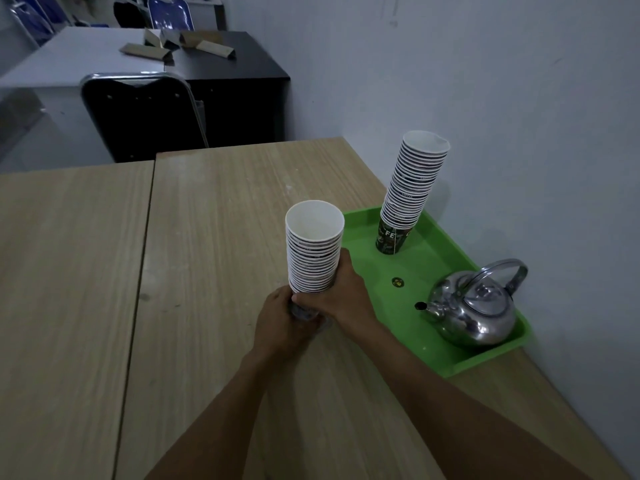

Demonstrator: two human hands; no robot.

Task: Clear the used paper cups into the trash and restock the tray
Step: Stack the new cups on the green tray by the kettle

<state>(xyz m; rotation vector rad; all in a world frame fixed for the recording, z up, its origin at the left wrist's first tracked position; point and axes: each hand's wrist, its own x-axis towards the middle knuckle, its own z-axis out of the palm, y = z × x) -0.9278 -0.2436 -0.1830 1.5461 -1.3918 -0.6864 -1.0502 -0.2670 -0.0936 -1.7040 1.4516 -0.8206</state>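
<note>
Here, green tray (367, 244) at right holding tall cup stack (412, 188) and kettle (474, 313), left hand (280, 317) and right hand (346, 296) gripping base of second stack (313, 251), bottom cups hidden

Your tray (429, 265) sits on the counter (214, 209), at its right side along the wall. On the tray, a tall cup stack (412, 188) stands at the far end and a kettle (474, 310) at the near end. Just left of the tray, your left hand (280, 317) and right hand (343, 299) grip the base of a second cup stack (313, 251), held upright. Behind the counter stands a chair (145, 116).
</note>
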